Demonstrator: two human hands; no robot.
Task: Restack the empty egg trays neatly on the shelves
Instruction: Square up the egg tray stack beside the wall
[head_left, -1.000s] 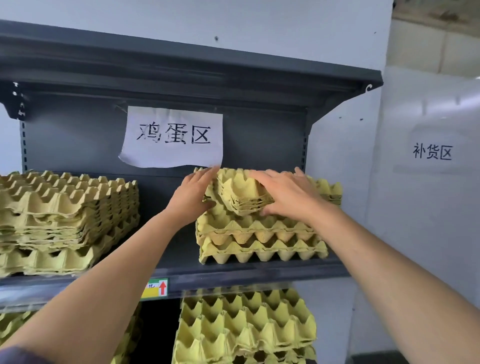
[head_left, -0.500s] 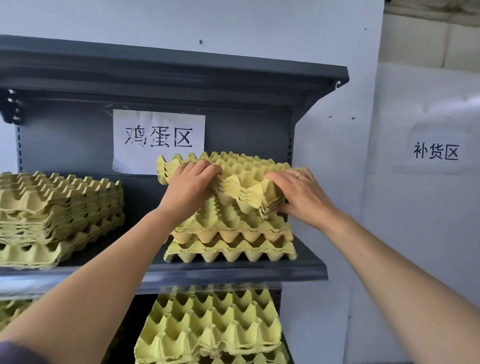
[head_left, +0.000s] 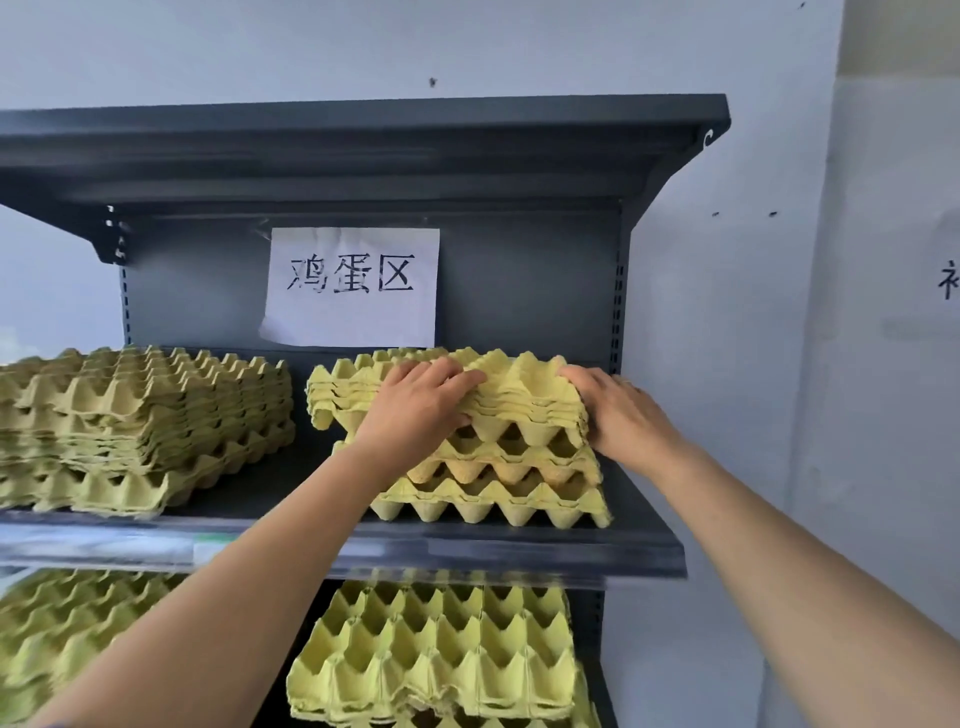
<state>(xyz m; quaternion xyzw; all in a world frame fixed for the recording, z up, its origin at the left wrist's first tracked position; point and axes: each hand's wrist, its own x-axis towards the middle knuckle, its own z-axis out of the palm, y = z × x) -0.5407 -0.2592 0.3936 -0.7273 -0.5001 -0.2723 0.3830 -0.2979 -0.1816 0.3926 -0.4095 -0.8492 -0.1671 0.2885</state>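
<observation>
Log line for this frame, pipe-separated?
left hand grips top trays | right hand grips same | top trays on right stack, overhanging left | middle shelf

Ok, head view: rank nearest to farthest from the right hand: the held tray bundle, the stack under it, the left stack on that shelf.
1. tray bundle, gripped by the right hand.
2. stack under it, directly below the hand.
3. left stack, far left on the same shelf.

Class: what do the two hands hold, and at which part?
Both hold the top bundle of egg trays on the right-hand stack: the left hand grips its front edge, the right hand its right front corner.
</observation>
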